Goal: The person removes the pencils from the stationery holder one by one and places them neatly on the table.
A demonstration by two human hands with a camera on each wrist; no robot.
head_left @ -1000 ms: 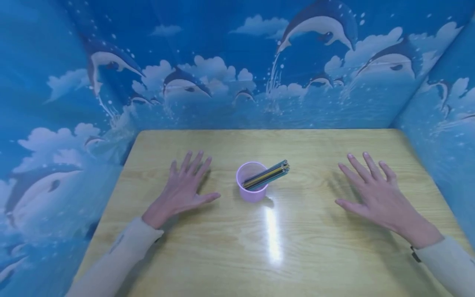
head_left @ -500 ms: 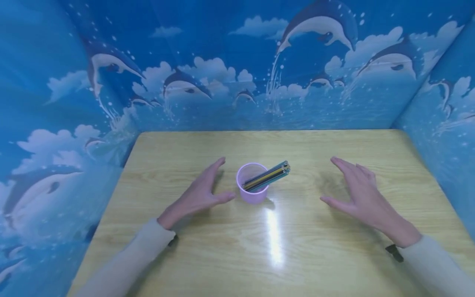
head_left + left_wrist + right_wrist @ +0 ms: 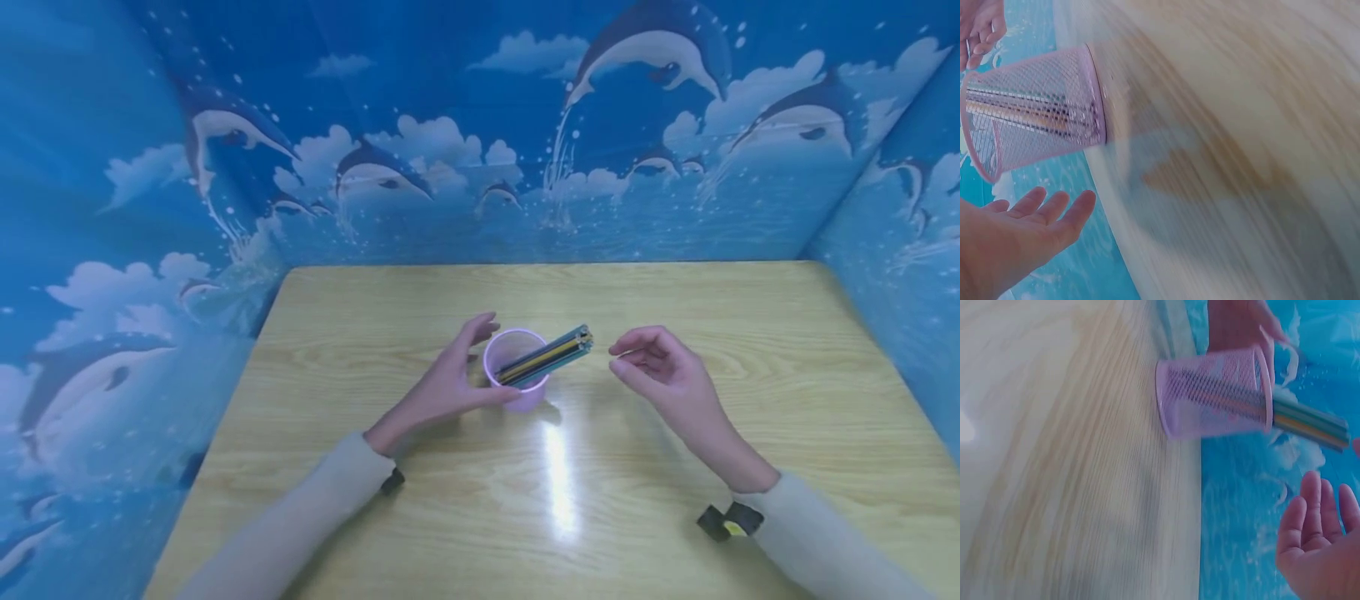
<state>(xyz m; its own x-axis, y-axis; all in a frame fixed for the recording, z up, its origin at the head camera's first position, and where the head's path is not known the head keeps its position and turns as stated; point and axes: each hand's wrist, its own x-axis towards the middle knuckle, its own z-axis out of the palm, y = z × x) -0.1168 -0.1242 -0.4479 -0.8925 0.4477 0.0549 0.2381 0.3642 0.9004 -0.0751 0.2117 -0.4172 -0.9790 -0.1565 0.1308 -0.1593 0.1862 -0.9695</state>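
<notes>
A pink mesh pencil cup (image 3: 528, 402) stands upright on the wooden table. From it a bundle of pencils (image 3: 549, 356), teal, dark and yellow, leans out to the right. My left hand (image 3: 452, 377) is at the cup's left side, thumb in front and fingers behind the rim. The left wrist view shows a gap between those fingers and the mesh wall (image 3: 1041, 78). Just right of the pencil ends is my right hand (image 3: 678, 379), its fingers loosely bent and thumb near the index finger. Nothing lies in its palm in the right wrist view.
The light wooden tabletop (image 3: 420, 517) carries a bright strip of reflected light in front of the cup. Blue sheets with printed dolphins (image 3: 375, 179) enclose the table at the back and both sides. Dark wrist straps (image 3: 729, 522) show at the sleeve cuffs.
Both hands have come inward from the table's sides. My left hand has moved right to the cup; my right hand has moved left towards the pencils, its fingers bending from spread.
</notes>
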